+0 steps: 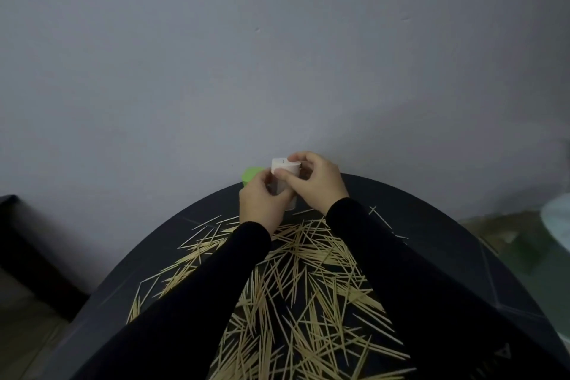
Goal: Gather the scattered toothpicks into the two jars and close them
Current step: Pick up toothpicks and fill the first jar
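A small jar with a white lid stands at the far edge of the dark table. My left hand grips the jar's body from the left. My right hand pinches the white lid from the right, thumb in front and fingers over the top. Behind my left hand a green lid or jar peeks out, mostly hidden. Many pale wooden toothpicks lie scattered across the table between and under my black-sleeved arms.
A grey wall rises directly behind the table. A dark piece of furniture stands to the left. On the right, beyond the table's edge, a pale blurred object sits above a greenish floor.
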Tool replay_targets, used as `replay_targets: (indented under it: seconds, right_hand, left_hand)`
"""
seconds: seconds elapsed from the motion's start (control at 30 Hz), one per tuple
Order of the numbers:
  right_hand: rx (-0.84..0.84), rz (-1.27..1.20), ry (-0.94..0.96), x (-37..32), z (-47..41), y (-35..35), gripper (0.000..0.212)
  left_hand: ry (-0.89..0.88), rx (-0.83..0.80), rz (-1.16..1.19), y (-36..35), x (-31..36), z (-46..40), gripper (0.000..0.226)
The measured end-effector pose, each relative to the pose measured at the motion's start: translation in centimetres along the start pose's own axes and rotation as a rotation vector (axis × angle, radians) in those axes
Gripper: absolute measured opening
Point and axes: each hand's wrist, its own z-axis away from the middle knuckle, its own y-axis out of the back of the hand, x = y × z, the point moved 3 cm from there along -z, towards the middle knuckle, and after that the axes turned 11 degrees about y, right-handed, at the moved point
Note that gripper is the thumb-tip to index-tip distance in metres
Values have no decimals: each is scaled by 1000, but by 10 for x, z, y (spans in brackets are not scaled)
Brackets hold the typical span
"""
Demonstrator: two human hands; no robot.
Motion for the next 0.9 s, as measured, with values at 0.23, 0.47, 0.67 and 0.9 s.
replay_targets:
  seconds: [0.23,0.47,0.67,0.9]
  right_hand:
    - [-39,-177,-93,13,2,-8,32]
    - [27,-195,-147,21,-3,-1,37]
    - [-42,205,-186,35,-6,-2,42]
    - [-327,587,-177,46,-2,-21,35]
  left_hand:
    - [8,-153,-16,11,-11,-8,31]
    - [29,-273,0,21,-12,-6,36]
    - [25,-127,-30,28,-17,-5,47]
    - [-42,-111,-62,32,-20,5,50]
